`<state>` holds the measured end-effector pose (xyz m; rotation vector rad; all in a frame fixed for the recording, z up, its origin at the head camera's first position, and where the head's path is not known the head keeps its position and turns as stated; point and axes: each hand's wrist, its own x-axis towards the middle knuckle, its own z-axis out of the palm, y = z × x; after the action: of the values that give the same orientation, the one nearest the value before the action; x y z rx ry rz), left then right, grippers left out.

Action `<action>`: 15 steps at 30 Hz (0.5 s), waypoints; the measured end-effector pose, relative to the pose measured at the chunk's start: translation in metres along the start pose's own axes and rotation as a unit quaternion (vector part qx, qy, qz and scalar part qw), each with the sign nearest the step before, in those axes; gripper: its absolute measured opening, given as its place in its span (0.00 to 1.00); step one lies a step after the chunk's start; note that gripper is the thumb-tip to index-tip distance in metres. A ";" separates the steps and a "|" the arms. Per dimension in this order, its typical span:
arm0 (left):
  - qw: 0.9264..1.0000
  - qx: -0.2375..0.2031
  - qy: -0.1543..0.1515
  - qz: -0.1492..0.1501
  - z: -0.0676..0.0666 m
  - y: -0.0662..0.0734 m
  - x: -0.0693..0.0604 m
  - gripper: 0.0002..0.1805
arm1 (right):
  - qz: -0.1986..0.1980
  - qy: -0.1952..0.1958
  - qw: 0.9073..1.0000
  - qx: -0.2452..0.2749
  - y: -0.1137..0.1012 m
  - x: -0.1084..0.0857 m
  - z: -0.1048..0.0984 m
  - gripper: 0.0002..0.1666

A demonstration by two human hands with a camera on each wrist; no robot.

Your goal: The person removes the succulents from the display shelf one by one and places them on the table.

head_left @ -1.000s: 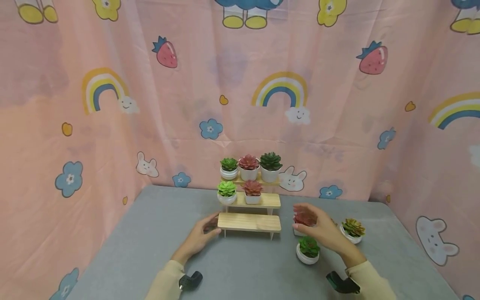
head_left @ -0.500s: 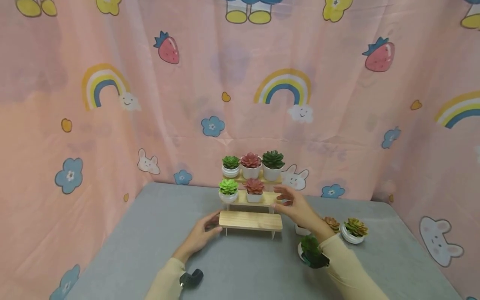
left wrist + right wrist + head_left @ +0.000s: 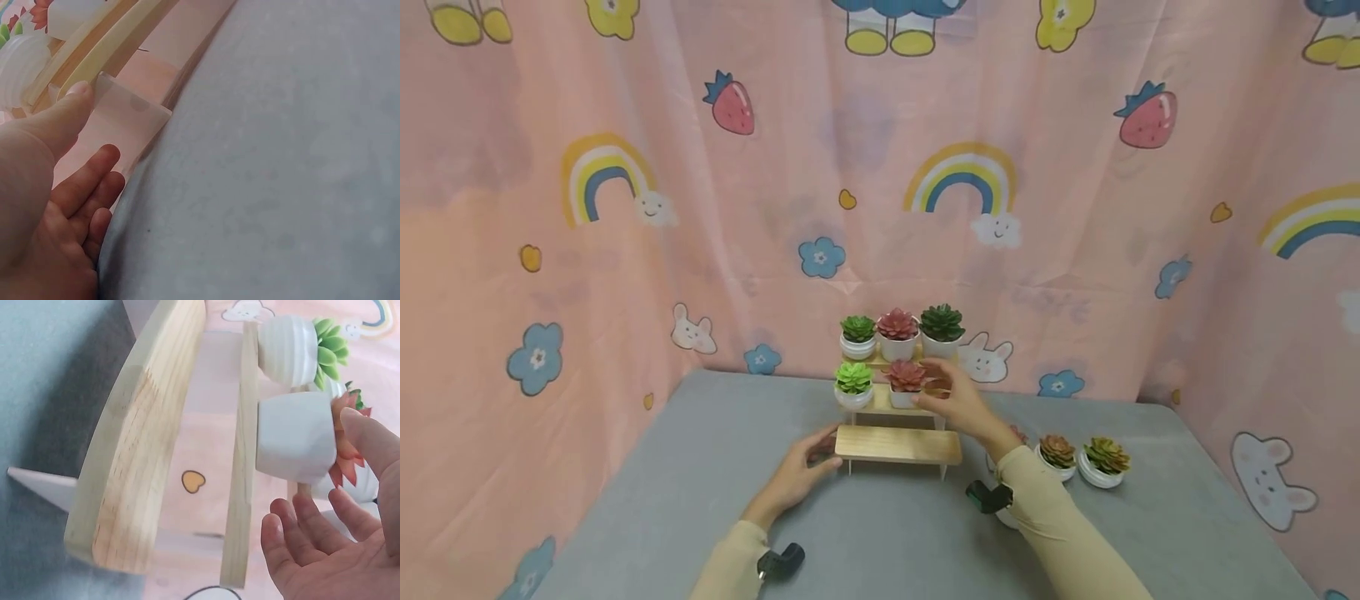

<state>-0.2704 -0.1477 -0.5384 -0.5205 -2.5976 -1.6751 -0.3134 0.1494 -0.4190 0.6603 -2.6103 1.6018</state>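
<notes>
A three-tier wooden stand point(image 3: 898, 445) with pale legs stands on the table. My left hand point(image 3: 797, 473) holds the left end of its lowest tier; in the left wrist view the thumb point(image 3: 78, 94) lies on the board's edge and bent fingers sit by the leg. On the middle tier, a red succulent point(image 3: 906, 377) in a white square pot point(image 3: 294, 434) sits right of a bright green succulent point(image 3: 853, 379). My right hand point(image 3: 958, 404) reaches around the red one's right side, thumb at its leaves, the other visible fingers loosely bent and apart from the pot.
Small green point(image 3: 857, 327), red point(image 3: 898, 323) and dark green point(image 3: 942, 322) succulents line the top tier. On the grey table point(image 3: 700, 467) at right are orange point(image 3: 1057, 452) and yellow-green point(image 3: 1106, 456) succulents; my right forearm mostly hides others. A pink curtain hangs behind.
My right hand has moved left and away from the plants on the table to the red succulent on the middle tier. The left hand has stayed at the stand's end.
</notes>
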 end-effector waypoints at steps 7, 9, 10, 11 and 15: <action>1.000 -0.001 -0.003 -0.001 0.003 0.001 -0.001 0.33 | 0.004 0.009 1.000 0.003 0.008 0.007 0.007 0.36; 1.000 0.004 -0.001 -0.002 0.003 0.001 0.000 0.33 | 0.006 0.009 1.000 -0.002 0.008 0.008 0.007 0.35; 1.000 0.005 -0.001 -0.001 0.002 0.001 0.000 0.33 | 0.009 0.010 1.000 -0.003 0.008 0.008 0.007 0.34; 1.000 0.007 0.001 0.000 0.002 0.001 0.000 0.33 | 0.009 0.009 1.000 -0.007 0.008 0.008 0.007 0.34; 1.000 0.022 0.006 0.000 0.001 -0.001 0.000 0.33 | 0.005 0.005 1.000 -0.015 0.007 0.009 0.006 0.32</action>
<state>-0.2706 -0.1469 -0.5396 -0.5064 -2.6195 -1.6132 -0.3228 0.1440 -0.4255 0.6371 -2.6288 1.5603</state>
